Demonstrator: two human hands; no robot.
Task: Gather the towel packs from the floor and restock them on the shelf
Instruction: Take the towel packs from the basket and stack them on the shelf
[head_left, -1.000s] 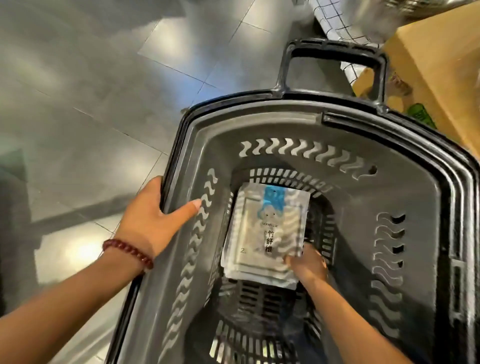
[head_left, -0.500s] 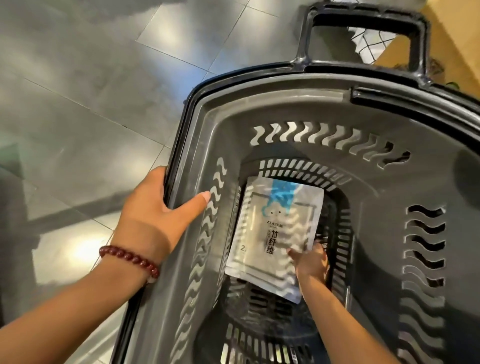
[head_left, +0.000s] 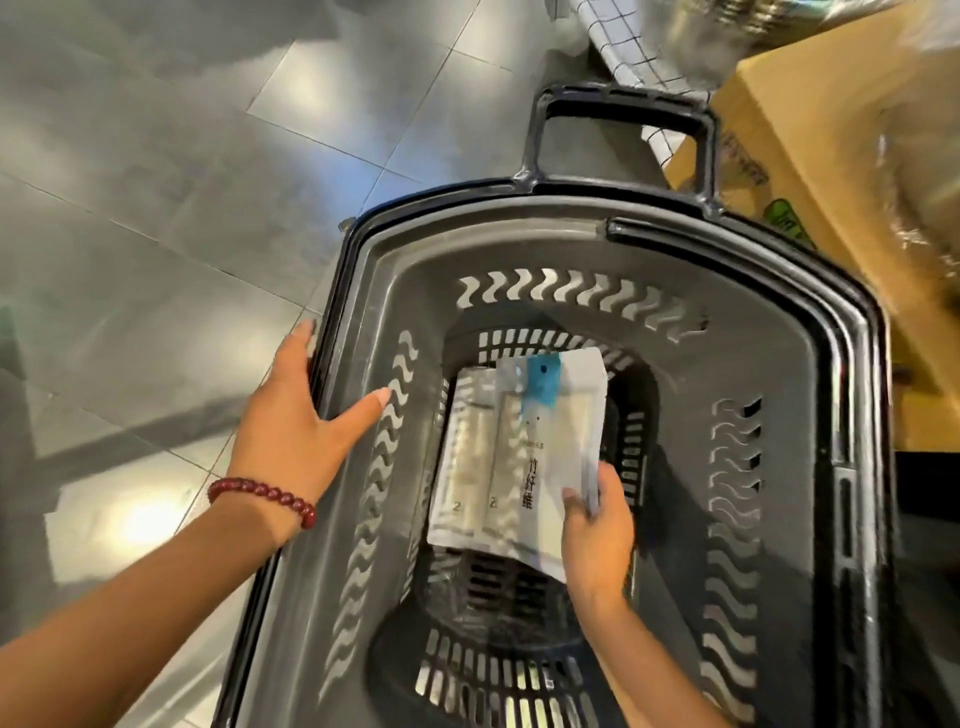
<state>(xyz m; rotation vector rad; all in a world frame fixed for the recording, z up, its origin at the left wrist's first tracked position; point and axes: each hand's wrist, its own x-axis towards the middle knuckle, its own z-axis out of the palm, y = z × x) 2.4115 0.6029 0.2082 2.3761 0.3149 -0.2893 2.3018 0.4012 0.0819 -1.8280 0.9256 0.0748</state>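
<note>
Right hand (head_left: 597, 525), lower middle of the frame, is down inside the basket (head_left: 779, 364), pinching the near right corner of the top pack (head_left: 553, 441) between thumb and fingers, so that grip is closed on the pack. The pack sits skewed, its left side overlapping the stack (head_left: 465, 457) lying flat on the basket bottom, centre frame. Left hand (head_left: 296, 431), over at the left, rests on the basket's rim, thumb spread inside the wall and fingers mostly straight down the outside. It's steadying, not clamping anything. Further up there's the handle (head_left: 623, 104), a box (head_left: 831, 156) in the upper right, and tile floor (head_left: 156, 208) filling the upper left. No shelf in view. My read: this pack is getting lifted out to go on the shelf, though honestly it could just as well be getting dropped in. Next move probably wants more than a corner pinch, since a slick pack like that will likely droop, plus a clean lift clear of the wall.
</note>
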